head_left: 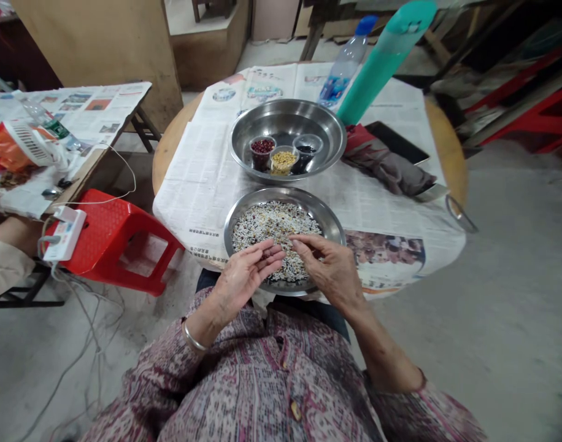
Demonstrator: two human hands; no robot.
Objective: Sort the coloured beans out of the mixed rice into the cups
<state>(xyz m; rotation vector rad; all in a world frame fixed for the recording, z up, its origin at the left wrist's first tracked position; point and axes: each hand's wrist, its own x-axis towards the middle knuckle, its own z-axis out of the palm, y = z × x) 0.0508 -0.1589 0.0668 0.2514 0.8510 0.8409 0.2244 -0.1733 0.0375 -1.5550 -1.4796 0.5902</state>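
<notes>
Above the front steel basin [331, 215] are both of my hands. A mix of white grains [276, 215] with yellow, dark and reddish bits is spread in that basin. My left hand [244, 273] is palm up with its fingers stretched out and slightly cupped; small dark-red specks may lie on it. Thumb and forefinger of my right hand [334, 270] are pinched together beside the left fingertips; what they hold is too small to make out. Behind, a second steel basin [290, 113] holds clear cups of red beans [262, 147], yellow beans [283, 161] and black beans [307, 149].
Newspaper [193, 178] covers the round table. A clear bottle [345, 67], a tall teal object [382, 61], a dark phone [396, 141] and a folded umbrella [386, 161] lie or stand beyond the basins. At left are a red stool [115, 236], a power strip [67, 233] and cables.
</notes>
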